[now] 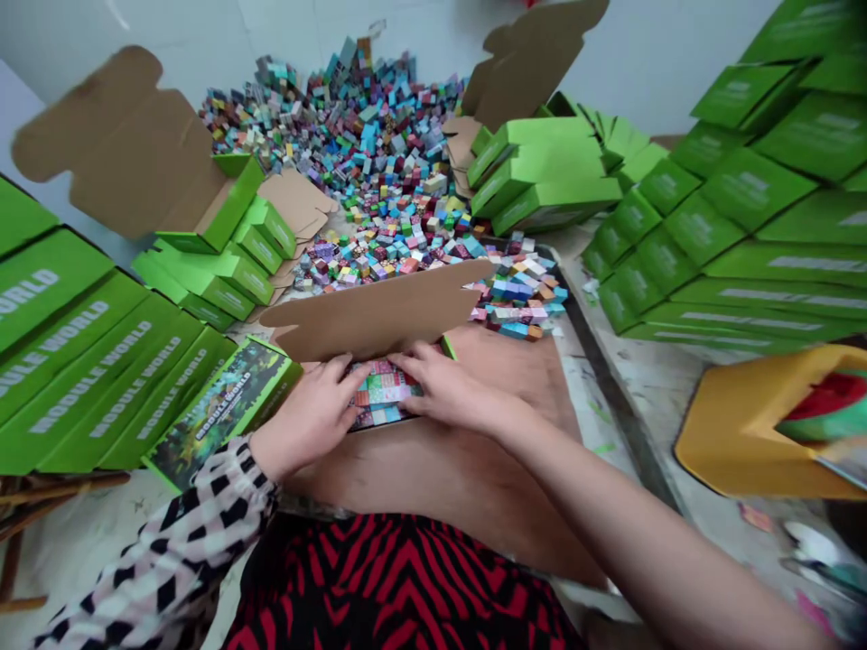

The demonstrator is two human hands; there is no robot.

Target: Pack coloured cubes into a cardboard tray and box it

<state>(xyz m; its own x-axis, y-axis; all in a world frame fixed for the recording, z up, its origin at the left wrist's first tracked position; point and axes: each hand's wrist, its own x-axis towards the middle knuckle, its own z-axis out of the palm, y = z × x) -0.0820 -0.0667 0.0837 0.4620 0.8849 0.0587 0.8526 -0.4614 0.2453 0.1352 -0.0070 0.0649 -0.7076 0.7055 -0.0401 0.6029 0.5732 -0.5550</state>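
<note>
An open box (450, 347) with a green inner edge lies in front of me, its brown cardboard lid (386, 316) raised at the back. Rows of small patterned cubes (383, 390), mostly red, pink, green and light blue, fill the part that shows. At the left side of the cubes, my left hand (312, 413) rests with its fingers apart and its thumb over them. My right hand (443, 386) lies on the right side of the cubes, fingers spread over the top. Both hands cover parts of the box's ends.
A large heap of loose cubes (379, 153) spreads behind the lid. Green printed boxes (88, 361) stand in a row at left, with one box (220, 411) lying beside my left wrist. More green boxes (731, 199) are stacked at right, above a yellow container (738, 424).
</note>
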